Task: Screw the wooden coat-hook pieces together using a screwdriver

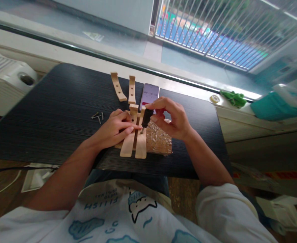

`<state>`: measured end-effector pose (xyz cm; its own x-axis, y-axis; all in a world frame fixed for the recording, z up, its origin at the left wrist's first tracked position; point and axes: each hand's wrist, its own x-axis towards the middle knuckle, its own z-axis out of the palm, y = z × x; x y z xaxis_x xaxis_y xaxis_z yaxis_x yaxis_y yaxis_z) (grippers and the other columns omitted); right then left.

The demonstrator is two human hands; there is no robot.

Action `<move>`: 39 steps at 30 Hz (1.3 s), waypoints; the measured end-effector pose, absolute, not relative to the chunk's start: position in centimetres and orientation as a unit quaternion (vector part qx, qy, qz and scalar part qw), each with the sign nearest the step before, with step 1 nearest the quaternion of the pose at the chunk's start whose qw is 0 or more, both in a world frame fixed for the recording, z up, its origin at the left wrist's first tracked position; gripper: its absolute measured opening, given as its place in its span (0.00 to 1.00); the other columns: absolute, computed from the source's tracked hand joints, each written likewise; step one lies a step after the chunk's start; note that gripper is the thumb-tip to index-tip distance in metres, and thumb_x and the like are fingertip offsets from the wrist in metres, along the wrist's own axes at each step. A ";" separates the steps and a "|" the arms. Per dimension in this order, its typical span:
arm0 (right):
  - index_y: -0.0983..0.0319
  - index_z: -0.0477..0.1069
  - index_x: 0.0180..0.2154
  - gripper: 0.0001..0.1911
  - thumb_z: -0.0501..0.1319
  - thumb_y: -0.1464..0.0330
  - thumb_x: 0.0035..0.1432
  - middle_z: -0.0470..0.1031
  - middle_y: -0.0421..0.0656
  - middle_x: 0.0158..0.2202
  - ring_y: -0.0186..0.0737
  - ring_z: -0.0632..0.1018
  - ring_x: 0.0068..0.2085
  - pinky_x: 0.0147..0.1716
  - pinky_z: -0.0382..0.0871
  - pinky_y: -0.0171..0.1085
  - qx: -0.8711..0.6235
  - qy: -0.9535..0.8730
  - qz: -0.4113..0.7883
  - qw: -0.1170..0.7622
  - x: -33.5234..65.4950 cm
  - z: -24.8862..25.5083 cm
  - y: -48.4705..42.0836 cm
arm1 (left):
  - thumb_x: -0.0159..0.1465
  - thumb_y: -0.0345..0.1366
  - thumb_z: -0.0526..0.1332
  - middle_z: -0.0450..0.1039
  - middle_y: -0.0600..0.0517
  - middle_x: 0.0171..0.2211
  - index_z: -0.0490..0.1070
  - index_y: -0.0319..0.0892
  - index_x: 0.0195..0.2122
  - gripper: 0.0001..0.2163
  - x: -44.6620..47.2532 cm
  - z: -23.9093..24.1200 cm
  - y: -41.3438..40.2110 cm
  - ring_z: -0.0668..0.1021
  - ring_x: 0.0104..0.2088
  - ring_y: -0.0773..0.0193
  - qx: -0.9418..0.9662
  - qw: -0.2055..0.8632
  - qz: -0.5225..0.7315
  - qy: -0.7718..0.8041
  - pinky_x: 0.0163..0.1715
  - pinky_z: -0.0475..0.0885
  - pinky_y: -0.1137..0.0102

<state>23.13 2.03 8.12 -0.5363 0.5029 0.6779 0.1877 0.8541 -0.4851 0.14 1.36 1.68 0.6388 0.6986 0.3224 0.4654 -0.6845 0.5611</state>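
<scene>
In my right hand [172, 116] is a black-handled screwdriver [147, 117], pinched between thumb and fingers. Its tip points down at a hole in the right-hand wooden piece [141, 146]; a screw head there is too small to make out. My left hand [116, 127] presses on the left-hand wooden piece [127, 146], its index finger reaching across to the right one, close to the screwdriver tip. Both pieces are pale, long and bent up at the far end. They lie side by side on a block wrapped in brown tape [160, 138].
Two more bent wooden pieces, one slanted [117, 87] and one straight [131, 89], lie behind. A phone [150, 93] showing a timer is beside them. Several screws [97, 116] lie left on the black table [54, 118]. A tape roll [214, 99] and green cloth [233, 98] sit on the sill.
</scene>
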 end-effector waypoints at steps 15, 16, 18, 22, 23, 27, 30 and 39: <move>0.61 0.64 0.49 0.11 0.56 0.69 0.65 0.76 0.46 0.48 0.28 0.75 0.35 0.32 0.70 0.31 -0.199 -0.837 0.339 0.381 23.6 7.4 2.2 | 0.69 0.40 0.49 0.68 0.48 0.39 0.79 0.48 0.47 0.18 0.1 1.8 1.3 0.66 0.42 0.55 0.878 0.220 0.261 0.335 0.49 0.62 0.57; 0.61 0.63 0.50 0.12 0.56 0.68 0.65 0.75 0.46 0.47 0.28 0.75 0.36 0.33 0.71 0.31 -0.206 -0.836 0.346 0.372 23.6 7.2 2.2 | 0.69 0.40 0.49 0.68 0.48 0.40 0.79 0.48 0.47 0.18 0.2 1.8 1.3 0.66 0.42 0.55 0.878 0.220 0.260 0.336 0.49 0.62 0.56; 0.60 0.61 0.53 0.15 0.55 0.66 0.66 0.74 0.45 0.46 0.29 0.76 0.38 0.36 0.72 0.33 -0.213 -0.836 0.356 0.359 23.7 7.0 2.2 | 0.69 0.40 0.49 0.68 0.48 0.40 0.79 0.48 0.47 0.18 0.2 1.9 1.3 0.66 0.43 0.55 0.878 0.221 0.258 0.337 0.49 0.62 0.56; 0.60 0.61 0.55 0.16 0.53 0.67 0.67 0.73 0.44 0.47 0.30 0.76 0.40 0.36 0.72 0.32 -0.191 -0.842 0.357 0.357 23.7 7.4 2.2 | 0.68 0.41 0.49 0.68 0.48 0.42 0.79 0.48 0.46 0.18 0.2 2.0 1.3 0.66 0.43 0.55 0.876 0.226 0.256 0.340 0.49 0.62 0.55; 0.60 0.62 0.55 0.16 0.53 0.67 0.67 0.73 0.43 0.46 0.29 0.76 0.39 0.35 0.71 0.31 -0.189 -0.847 0.349 0.355 23.7 7.6 2.2 | 0.68 0.41 0.49 0.68 0.48 0.42 0.79 0.48 0.46 0.18 0.2 2.0 1.3 0.66 0.43 0.55 0.876 0.227 0.254 0.341 0.49 0.62 0.55; 0.63 0.68 0.51 0.14 0.54 0.68 0.66 0.77 0.40 0.40 0.27 0.76 0.36 0.35 0.70 0.30 -0.202 -0.867 0.319 0.326 23.8 8.4 2.2 | 0.69 0.41 0.48 0.69 0.48 0.43 0.79 0.48 0.46 0.19 0.2 2.0 1.2 0.67 0.44 0.55 0.875 0.228 0.244 0.350 0.50 0.62 0.55; 0.63 0.69 0.52 0.15 0.54 0.68 0.66 0.77 0.40 0.39 0.27 0.76 0.36 0.34 0.70 0.30 -0.207 -0.864 0.327 0.321 23.9 8.4 2.3 | 0.69 0.41 0.48 0.69 0.47 0.44 0.79 0.48 0.46 0.19 0.3 2.1 1.2 0.67 0.44 0.55 0.875 0.227 0.245 0.352 0.50 0.62 0.54; 0.64 0.72 0.49 0.13 0.57 0.69 0.64 0.78 0.39 0.35 0.22 0.65 0.24 0.25 0.63 0.27 -0.209 -0.866 0.280 0.359 23.5 8.6 2.0 | 0.69 0.41 0.48 0.69 0.47 0.41 0.79 0.47 0.46 0.19 0.2 2.0 1.3 0.67 0.45 0.54 0.874 0.231 0.248 0.349 0.51 0.61 0.54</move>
<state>23.55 2.05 8.55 -0.6549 0.5629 0.5041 0.1613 0.7559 -0.6345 0.19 1.27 2.00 0.6340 0.7238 0.2724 0.4953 -0.6505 0.5758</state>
